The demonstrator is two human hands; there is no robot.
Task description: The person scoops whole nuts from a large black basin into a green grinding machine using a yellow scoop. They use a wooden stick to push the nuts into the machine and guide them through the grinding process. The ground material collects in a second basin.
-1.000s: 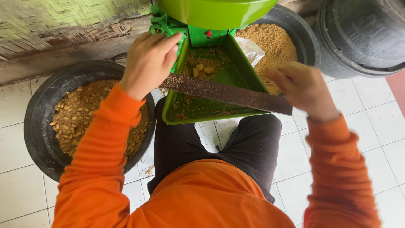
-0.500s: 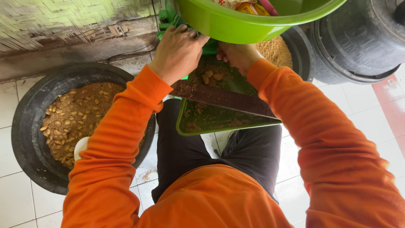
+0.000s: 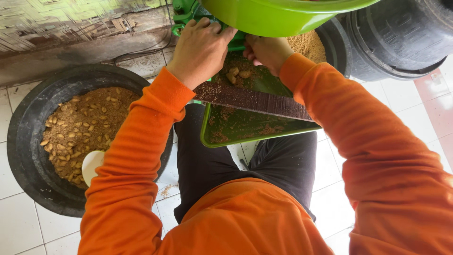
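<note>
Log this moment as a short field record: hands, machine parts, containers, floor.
left hand: resting on the green machine frame, knuckles up
right hand: tucked under the green hopper bowl; grip hidden
green tray: under both hands, holding brown crumbs and a few nuts
dark strip: lying across the tray
left black tub: nuts and meal, white scoop inside
floor: white tiles

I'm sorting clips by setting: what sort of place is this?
Likely a small home food-processing spot: a green grinder chute, a black tub of nuts and meal, a white tiled floor and a woven wall.
</note>
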